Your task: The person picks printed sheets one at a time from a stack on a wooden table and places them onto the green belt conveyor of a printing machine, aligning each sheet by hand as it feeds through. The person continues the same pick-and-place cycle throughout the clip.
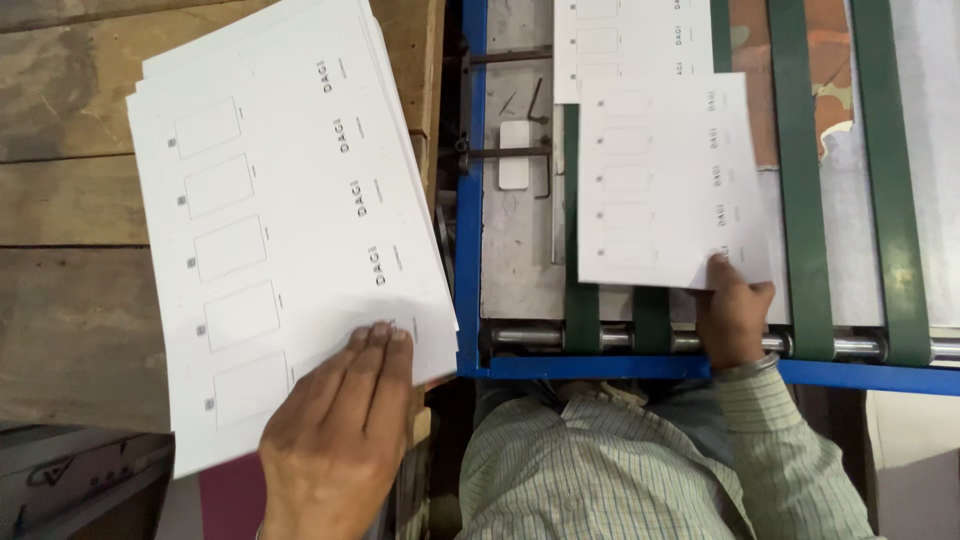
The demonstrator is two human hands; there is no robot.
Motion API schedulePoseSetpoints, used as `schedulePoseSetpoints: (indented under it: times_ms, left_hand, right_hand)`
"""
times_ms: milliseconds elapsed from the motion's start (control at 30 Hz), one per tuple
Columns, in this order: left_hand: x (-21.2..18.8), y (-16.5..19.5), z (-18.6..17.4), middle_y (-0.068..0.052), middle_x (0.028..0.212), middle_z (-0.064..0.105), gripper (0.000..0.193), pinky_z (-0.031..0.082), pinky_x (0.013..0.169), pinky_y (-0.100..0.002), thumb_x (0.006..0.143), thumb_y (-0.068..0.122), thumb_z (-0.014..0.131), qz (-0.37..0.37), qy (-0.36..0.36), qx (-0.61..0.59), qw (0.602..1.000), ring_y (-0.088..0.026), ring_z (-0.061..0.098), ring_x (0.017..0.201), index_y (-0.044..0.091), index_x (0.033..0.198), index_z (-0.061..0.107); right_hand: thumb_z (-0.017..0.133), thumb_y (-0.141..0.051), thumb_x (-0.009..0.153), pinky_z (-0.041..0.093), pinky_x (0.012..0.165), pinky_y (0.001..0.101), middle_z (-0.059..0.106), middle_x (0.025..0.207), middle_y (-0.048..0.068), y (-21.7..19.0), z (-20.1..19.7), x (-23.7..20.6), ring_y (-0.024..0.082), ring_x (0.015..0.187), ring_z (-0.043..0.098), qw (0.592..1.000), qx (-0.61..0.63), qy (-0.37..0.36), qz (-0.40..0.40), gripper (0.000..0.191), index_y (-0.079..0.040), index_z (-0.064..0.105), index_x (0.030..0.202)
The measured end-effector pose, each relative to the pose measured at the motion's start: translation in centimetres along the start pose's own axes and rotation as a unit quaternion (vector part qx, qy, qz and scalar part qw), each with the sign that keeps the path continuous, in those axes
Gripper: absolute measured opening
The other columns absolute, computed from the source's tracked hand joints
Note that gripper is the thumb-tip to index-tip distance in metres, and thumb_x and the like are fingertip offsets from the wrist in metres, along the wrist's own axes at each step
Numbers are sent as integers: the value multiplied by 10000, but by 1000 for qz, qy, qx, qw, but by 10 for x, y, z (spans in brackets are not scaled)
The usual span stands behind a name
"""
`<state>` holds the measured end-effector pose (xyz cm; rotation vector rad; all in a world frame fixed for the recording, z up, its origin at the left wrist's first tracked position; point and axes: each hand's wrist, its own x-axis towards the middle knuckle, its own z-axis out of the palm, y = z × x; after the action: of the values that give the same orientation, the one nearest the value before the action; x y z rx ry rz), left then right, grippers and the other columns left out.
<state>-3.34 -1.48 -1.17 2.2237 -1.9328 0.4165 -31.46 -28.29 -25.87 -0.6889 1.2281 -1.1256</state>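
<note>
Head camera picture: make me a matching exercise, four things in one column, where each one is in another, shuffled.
1. left hand
2. right hand
3. green rubber belt
4. blue metal frame rail

A. running lengthwise over the machine bed
B. flat on the stack of white printed sheets
C. across the machine's near edge
D. at the near edge of a single white printed sheet

Pairs: 1-B, 2-D, 3-A, 4-C

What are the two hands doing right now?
Left hand: open, fingers flat on the stack of printed sheets.
Right hand: closed on the edge of one printed sheet.
</note>
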Motion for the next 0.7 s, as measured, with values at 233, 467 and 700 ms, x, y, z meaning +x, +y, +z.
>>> schedulePoseSetpoints:
  times_ms: [233, 467, 700]
  left_hand:
    - [-11, -1, 1, -91, 1084, 761, 306, 623, 844, -369, 782, 167, 798, -5, -13, -30, 999, -225, 745, 1020, 62, 1068, 777]
    - [-2, -28, -46, -175, 1235, 716, 396, 621, 959, -406, 859, -13, 602, -119, 31, -136, 983, -291, 703, 1178, 31, 1242, 692]
    - [13, 73, 17, -191, 1362, 624, 533, 483, 1084, -498, 788, 157, 704, 64, -2, -64, 996, -356, 589, 1293, -45, 1280, 658]
  right_hand:
    - [575, -168, 1027, 602, 777, 358, 656, 1156, 153, 6, 20, 0, 239, 997, 689, 990, 9, -135, -32, 320, 29, 563, 1279]
    - [516, -261, 1068, 605, 934, 431, 699, 1116, 183, -22, 41, -43, 301, 1046, 717, 966, 0, -214, 146, 351, 44, 533, 1241]
    - [585, -272, 999, 580, 1020, 460, 573, 1418, 174, -60, 62, -162, 276, 1266, 627, 808, 152, -552, 139, 587, 20, 415, 1479]
